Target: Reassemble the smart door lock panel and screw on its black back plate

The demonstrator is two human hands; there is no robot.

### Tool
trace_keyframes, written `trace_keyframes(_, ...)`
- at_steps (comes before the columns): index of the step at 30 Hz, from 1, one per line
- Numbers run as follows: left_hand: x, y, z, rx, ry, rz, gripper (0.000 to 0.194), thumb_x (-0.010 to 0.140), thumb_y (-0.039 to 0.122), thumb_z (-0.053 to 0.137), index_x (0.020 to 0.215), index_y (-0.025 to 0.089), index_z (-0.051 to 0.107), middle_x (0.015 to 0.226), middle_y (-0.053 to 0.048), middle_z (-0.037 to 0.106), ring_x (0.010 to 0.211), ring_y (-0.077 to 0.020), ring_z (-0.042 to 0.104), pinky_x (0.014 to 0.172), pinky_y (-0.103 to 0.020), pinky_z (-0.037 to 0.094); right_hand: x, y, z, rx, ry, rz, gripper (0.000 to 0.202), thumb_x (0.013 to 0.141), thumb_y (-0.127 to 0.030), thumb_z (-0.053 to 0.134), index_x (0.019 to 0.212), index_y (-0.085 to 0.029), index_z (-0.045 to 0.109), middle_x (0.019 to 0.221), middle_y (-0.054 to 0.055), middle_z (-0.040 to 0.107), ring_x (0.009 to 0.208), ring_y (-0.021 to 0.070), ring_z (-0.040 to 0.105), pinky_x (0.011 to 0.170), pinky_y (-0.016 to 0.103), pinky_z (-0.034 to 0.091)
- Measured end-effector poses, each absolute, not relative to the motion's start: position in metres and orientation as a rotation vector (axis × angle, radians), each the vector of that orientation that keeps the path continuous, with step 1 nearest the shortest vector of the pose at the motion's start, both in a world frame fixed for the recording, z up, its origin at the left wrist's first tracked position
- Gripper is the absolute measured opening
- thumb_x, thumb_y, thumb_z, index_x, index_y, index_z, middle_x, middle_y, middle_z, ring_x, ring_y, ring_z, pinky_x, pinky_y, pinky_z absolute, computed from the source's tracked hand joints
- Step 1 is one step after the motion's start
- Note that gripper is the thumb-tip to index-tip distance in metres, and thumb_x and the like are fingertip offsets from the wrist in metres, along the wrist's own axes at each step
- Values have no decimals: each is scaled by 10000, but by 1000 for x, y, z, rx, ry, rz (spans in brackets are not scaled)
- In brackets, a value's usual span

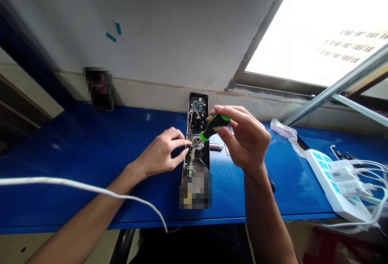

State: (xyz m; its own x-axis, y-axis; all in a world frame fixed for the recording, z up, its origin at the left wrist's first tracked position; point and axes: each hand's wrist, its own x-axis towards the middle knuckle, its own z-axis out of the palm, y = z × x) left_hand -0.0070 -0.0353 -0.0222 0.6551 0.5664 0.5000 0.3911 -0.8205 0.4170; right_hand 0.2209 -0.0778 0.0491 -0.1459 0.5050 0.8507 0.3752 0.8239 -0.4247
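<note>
A long, narrow electronic lock housing (207, 151), its inside exposed, lies on the blue table. It holds a circuit board (198, 105), wires and a round metal part; its near end is blurred. My right hand (245, 136) grips a screwdriver (216, 126) with a black and green handle. The tilted shaft points down and left into the middle of the housing. At the housing's left edge is my left hand (165, 149), thumb and index finger pinched close to the screwdriver's tip. What lies between those fingertips is hidden.
A white power strip (336, 191) with plugged-in chargers and cables stands at the right. Beside it lies a clear plastic bag (283, 130). A white cable (75, 183) crosses over my left forearm. A blurred dark object (100, 90) leans on the wall at the back left.
</note>
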Motion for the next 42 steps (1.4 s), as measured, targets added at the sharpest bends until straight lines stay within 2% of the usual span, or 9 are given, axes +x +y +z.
trace_keyframes(2, -7, -35, -23, 2623, 766, 917, 228, 972, 207, 626, 1161, 198, 754, 1030, -81, 666, 982, -234, 609, 889, -414, 558, 222, -77, 51, -677, -1746, 39, 433, 872, -221, 792, 1271, -381, 735, 1081, 21, 725, 946, 203, 734, 778, 385, 681)
trace_keyframes(7, -7, -36, -23, 2658, 779, 905, 225, 969, 189, 624, 1148, 182, 759, 1018, -83, 673, 959, -232, 614, 875, -410, 551, 224, -76, 50, -672, -1786, 209, 498, 1029, -152, 497, 1474, -361, 578, 1378, 43, 697, 1179, 245, 728, 957, 506, 662)
trace_keyframes(12, -7, -36, -23, 2685, 792, 903, 204, 971, 195, 625, 1122, 187, 761, 1013, -79, 672, 945, -228, 621, 870, -401, 546, 224, -74, 48, -679, -1687, 97, 400, 870, -229, 796, 1238, -379, 753, 1069, 11, 739, 931, 210, 739, 749, 403, 684)
trace_keyframes(17, -7, -35, -24, 2695, 790, 893, 214, 985, 200, 612, 1144, 182, 754, 1022, -82, 672, 940, -225, 615, 861, -397, 539, 219, -73, 48, -709, -1676, 179, 415, 1047, -183, 499, 1402, -335, 651, 1313, 41, 733, 1138, 228, 735, 962, 488, 650)
trace_keyframes(22, -7, -37, -22, 2693, 788, 883, 209, 989, 203, 609, 1136, 175, 755, 1032, -82, 674, 951, -226, 617, 876, -403, 539, 218, -75, 51, -715, -1637, 120, 359, 904, -204, 770, 1229, -356, 759, 1058, 4, 740, 928, 184, 732, 778, 367, 656)
trace_keyframes(27, -6, -37, -22, 2694, 789, 883, 223, 995, 198, 597, 1158, 172, 747, 1051, -87, 679, 964, -228, 619, 893, -414, 537, 214, -79, 56, -754, -1756, 159, 444, 1053, -152, 479, 1437, -319, 625, 1338, 47, 704, 1232, 220, 681, 1057, 465, 591)
trace_keyframes(32, -6, -37, -23, 2693, 794, 894, 221, 999, 209, 597, 1156, 177, 749, 1055, -85, 679, 960, -226, 622, 888, -409, 533, 214, -80, 57, -730, -1731, 103, 398, 900, -224, 787, 1266, -372, 739, 1072, 10, 712, 949, 183, 710, 809, 374, 648)
trace_keyframes(38, -6, -38, -23, 2681, 799, 855, 232, 998, 205, 596, 1176, 184, 743, 1049, -78, 679, 945, -220, 625, 887, -399, 527, 215, -79, 56, -772, -1808, 224, 482, 1057, -159, 479, 1506, -320, 544, 1420, 74, 636, 1246, 222, 656, 1029, 461, 590)
trace_keyframes(42, -6, -38, -24, 2674, 797, 857, 227, 999, 217, 598, 1177, 192, 737, 1054, -74, 680, 951, -219, 629, 883, -389, 524, 215, -77, 53, -728, -1739, 213, 468, 927, -167, 737, 1341, -379, 688, 1138, 18, 707, 996, 193, 708, 820, 387, 646)
